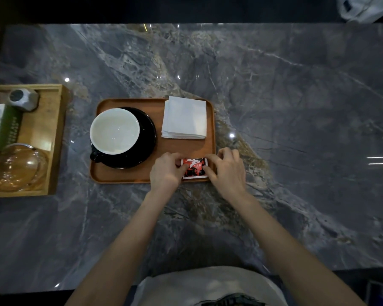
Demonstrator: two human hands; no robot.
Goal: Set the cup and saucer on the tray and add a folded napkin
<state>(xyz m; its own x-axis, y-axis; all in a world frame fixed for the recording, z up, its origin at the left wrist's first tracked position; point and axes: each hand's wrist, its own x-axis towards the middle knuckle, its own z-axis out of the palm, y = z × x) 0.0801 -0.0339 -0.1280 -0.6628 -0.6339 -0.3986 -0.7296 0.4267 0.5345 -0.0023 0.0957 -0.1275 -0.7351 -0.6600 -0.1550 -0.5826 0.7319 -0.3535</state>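
A brown wooden tray [128,175] lies on the marble table. On its left half a black saucer [147,133] carries a black cup with a white inside [115,131]. A folded white napkin [184,117] lies on the tray's far right corner. At the near right corner sits a small red, black and white packet [195,169]. My left hand [167,171] pinches the packet's left edge. From the other side, my right hand [227,167] pinches its right edge with curled fingers.
A light wooden box [53,140] stands at the left edge, holding a glass bowl [18,167], a grey faceted object [23,99] and a green and white carton [2,127]. A pale bag [362,7] lies beyond the table's far right corner.
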